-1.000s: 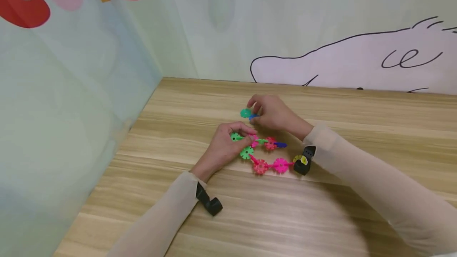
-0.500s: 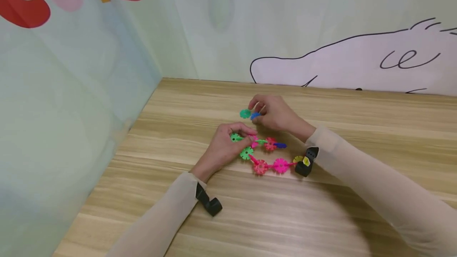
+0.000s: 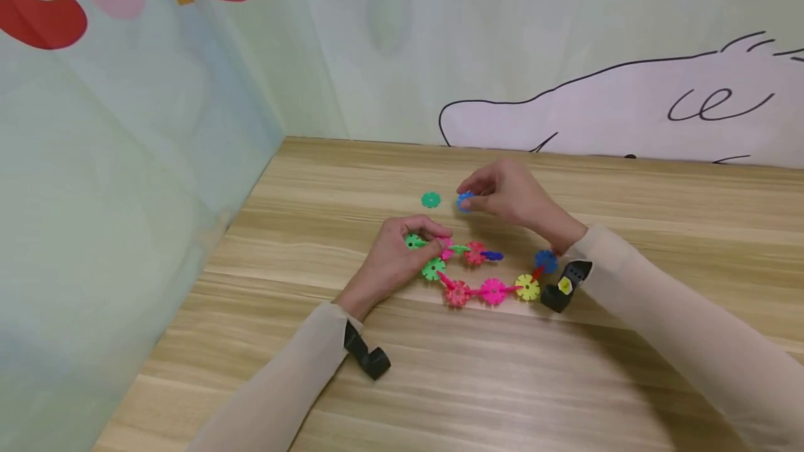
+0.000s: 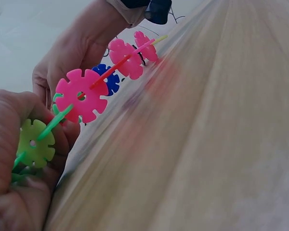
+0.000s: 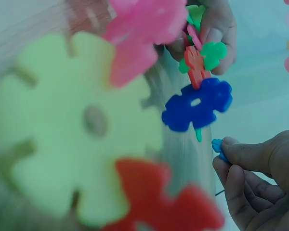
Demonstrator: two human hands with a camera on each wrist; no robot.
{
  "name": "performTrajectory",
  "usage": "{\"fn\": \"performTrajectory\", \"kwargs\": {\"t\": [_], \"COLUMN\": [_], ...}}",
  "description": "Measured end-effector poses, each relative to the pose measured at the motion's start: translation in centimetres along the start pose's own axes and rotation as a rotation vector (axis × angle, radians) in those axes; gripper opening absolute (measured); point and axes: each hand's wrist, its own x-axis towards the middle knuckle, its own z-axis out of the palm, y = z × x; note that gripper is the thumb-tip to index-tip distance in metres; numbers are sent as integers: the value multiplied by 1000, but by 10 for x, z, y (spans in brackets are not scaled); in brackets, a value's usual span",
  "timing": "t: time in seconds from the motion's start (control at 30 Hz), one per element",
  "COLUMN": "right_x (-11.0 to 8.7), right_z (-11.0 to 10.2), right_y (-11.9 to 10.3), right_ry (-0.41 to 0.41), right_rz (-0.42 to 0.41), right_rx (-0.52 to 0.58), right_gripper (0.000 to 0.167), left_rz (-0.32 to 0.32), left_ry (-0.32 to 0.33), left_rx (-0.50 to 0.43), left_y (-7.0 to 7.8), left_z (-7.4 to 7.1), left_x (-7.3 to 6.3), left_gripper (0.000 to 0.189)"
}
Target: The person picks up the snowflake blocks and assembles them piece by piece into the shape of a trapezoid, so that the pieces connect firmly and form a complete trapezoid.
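My left hand (image 3: 396,257) grips one end of a curved chain of slotted plastic snowflake discs, pinching near a pink disc (image 3: 447,248). One branch runs through a red disc to a dark blue disc (image 3: 493,256). Along the nearer branch are a pink disc (image 3: 493,291), a yellow disc (image 3: 527,287) and another blue disc (image 3: 546,261) beside the right cuff. Behind the chain, my right hand (image 3: 515,194) pinches a loose blue snowflake disc (image 3: 465,201) between thumb and finger. In the right wrist view this blue disc (image 5: 216,146) shows edge-on at the fingertips.
A loose teal-green disc (image 3: 430,199) lies flat on the wooden table (image 3: 402,375), left of the right hand. Printed wall panels (image 3: 364,61) border the table at the back and left. Black wrist cameras sit on both cuffs.
My right hand has moved right with the blue disc, away from the teal-green one. The chain's yellow and blue discs have come out from behind the right wrist. My left hand stays put.
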Motion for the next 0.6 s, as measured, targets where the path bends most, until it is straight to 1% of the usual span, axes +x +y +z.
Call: {"fn": "performTrajectory", "kwargs": {"t": [0.2,0.4,0.6], "right_x": [-9,-18,-29], "right_z": [-7,-16,-23], "right_y": [7,8,10], "right_ry": [3,-14,-27], "right_rz": [25,72,93], "right_rx": [2,45,36], "right_gripper": [24,25,25], "left_rz": [-4,-12,-17], "left_ry": [1,5,5], "left_rx": [9,14,19], "left_y": [0,2,2], "left_z": [-1,-1,0], "left_x": [-1,-1,-1], "left_gripper": [13,14,13]}}
